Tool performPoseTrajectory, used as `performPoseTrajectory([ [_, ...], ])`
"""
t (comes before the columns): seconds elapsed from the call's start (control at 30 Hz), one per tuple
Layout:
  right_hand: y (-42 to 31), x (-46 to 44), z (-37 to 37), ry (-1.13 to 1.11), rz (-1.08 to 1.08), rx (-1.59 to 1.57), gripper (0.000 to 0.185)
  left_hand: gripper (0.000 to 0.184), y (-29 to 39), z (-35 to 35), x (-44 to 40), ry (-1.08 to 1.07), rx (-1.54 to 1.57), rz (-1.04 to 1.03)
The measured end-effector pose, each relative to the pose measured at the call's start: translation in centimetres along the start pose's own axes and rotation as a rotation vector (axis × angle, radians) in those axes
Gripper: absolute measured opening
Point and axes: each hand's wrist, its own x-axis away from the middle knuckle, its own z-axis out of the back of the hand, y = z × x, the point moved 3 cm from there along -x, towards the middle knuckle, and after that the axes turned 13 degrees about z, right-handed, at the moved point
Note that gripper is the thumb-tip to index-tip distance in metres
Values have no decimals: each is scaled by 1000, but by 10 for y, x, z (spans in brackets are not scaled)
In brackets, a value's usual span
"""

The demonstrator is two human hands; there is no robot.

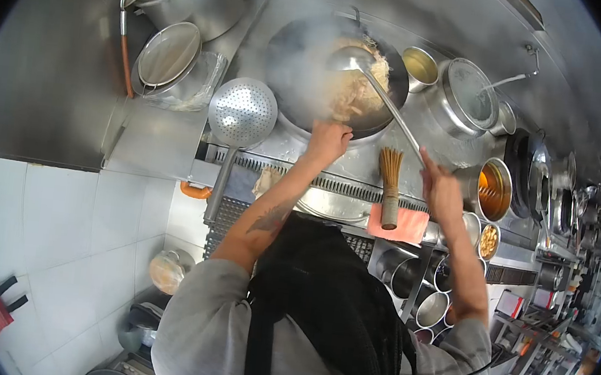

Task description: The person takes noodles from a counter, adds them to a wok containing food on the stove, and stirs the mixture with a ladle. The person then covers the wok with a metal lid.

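A dark wok point(397, 88) stands on the stove, steam covering much of its left side. Pale, shredded-looking food point(359, 100) lies in it; its exact kind is blurred. My left hand point(330, 144) is closed at the wok's near rim, its grip partly hidden. In my right hand point(441, 192) is the long handle of a ladle point(391, 108), whose bowl rests over the food. Between my hands, a bamboo wok brush point(390, 186) lies partly on a pink cloth point(411, 225). To the left of the wok is a perforated skimmer point(242, 112).
Right of the wok stand a pot of yellowish liquid point(420, 65), a large pot under a running tap point(471, 96), and a pot of orange oil point(493, 189). A lidded stockpot point(192, 0) and mesh strainers point(170, 54) occupy the far left.
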Motion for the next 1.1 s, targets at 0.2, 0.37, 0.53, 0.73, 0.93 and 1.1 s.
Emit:
performPoseTrajectory([
  [0.2, -15, 29, 6, -103, -406, -525, 51, 22, 3, 3, 9, 107, 62, -30],
  [0.37, -22, 18, -92, 338, -385, -396, 48, 19, 12, 10, 25, 248, 2, -126],
  [0.53, -13, -22, -41, 32, -757, -972, 48, 13, 5, 5, 9, 133, -13, -55],
  [0.73, 13, -78, -76, 215, -258, -519, 46, 22, 7, 17, 13, 75, 8, -32],
  [0.93, -26, -51, -45, 123, -207, -371, 45, 29, -1, 58, 54, 336, 197, -79],
  [1.1, -33, -79, -20, -6, -157, -244, 44, 31, -31, 74, 119, 193, 196, -18],
])
